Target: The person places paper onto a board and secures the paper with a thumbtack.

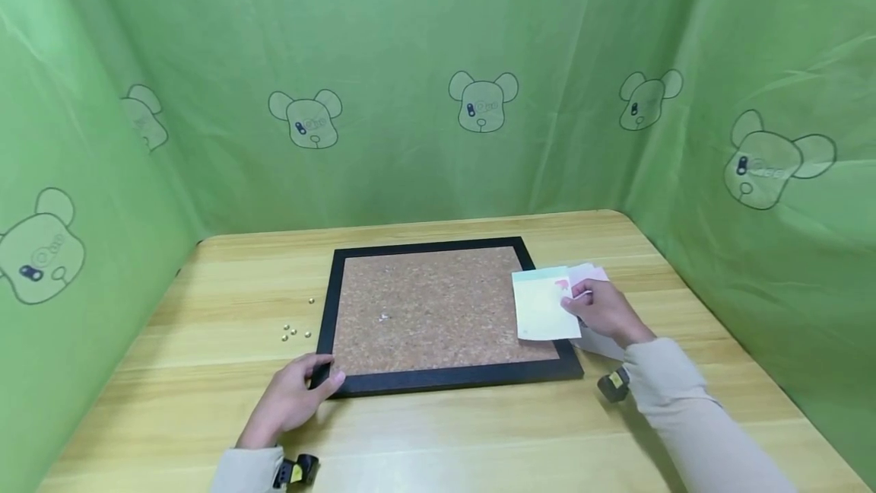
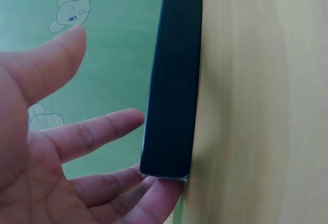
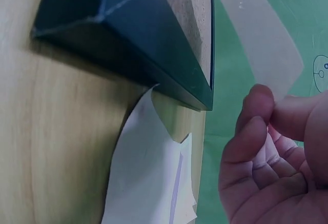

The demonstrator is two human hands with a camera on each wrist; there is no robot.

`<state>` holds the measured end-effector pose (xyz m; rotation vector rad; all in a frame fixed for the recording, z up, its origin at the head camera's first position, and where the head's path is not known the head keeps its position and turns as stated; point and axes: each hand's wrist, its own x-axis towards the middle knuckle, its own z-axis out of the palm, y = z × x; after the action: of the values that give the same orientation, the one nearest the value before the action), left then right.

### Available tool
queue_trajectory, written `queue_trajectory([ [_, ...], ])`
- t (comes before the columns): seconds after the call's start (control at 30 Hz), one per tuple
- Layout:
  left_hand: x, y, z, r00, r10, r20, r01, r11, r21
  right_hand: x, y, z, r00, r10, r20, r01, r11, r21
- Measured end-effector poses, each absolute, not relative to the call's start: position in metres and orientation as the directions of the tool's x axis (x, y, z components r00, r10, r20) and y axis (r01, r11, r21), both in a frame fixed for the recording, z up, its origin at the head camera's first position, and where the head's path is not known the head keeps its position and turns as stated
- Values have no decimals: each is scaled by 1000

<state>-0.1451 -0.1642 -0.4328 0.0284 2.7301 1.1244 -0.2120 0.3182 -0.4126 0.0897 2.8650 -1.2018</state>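
A cork board [image 1: 427, 310] with a black frame lies flat on the table. My left hand [image 1: 293, 395] is at its near left corner, fingers fairly straight and touching the frame [image 2: 173, 80]; the thumb stands apart from the fingers. At the board's right end, my right hand [image 1: 605, 309] pinches a pale yellow note sheet [image 1: 544, 309] with a pink print between thumb and fingertips. The sheet [image 3: 266, 39] is held above the cork. Under the right hand, more loose paper sheets [image 3: 148, 157] lie beside the frame, partly hidden in the head view.
Several small gold-coloured pins [image 1: 293, 332] lie on the wooden table [image 1: 226, 310] left of the board. A small whitish spot [image 1: 384, 317] shows on the cork. Green curtains [image 1: 397, 166] with bear-head prints enclose the table at the back and sides.
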Motion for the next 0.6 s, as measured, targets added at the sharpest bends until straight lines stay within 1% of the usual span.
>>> queue_trajectory([
  [0.23, -145, -164, -433, -983, 90, -158, -43, 728, 684, -212, 314, -412, -1000, 5, -23, 20, 695, -719],
  [0.43, -146, -163, -432, -982, 81, -170, -57, 732, 678, -213, 313, -414, -999, -27, -28, 1, 696, -718],
  [0.6, -145, -163, -431, -982, 77, -174, -62, 733, 677, -211, 310, -415, -999, -28, -32, 2, 713, -701],
])
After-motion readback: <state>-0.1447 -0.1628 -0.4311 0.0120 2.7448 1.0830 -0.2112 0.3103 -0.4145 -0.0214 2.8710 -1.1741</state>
